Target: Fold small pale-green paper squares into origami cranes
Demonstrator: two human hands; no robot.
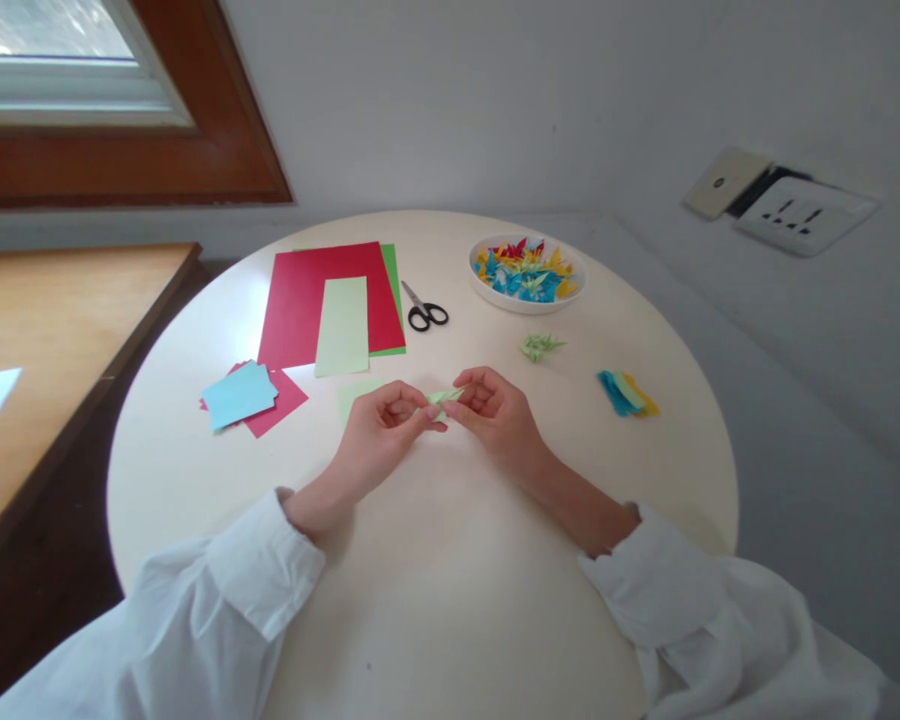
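Observation:
Between my two hands is a small piece of folded pale green paper (444,398), pinched at both ends above the table. My left hand (387,424) grips its left end with thumb and fingers. On the other side, my right hand (499,412) pinches the right end. Fingertips cover part of the paper, so its exact shape is hard to make out. Beneath and behind my left hand lies a flat pale green sheet (354,394). A little pile of folded pale green paper pieces (541,347) rests beyond my right hand.
The round white table (450,600) holds red paper (292,300) over green sheets, a pale green strip (343,325), and black-handled scissors (424,312). Blue squares (240,394) lie at left. A white dish (487,293) of colourful paper cranes and folded strips (627,393) are at right.

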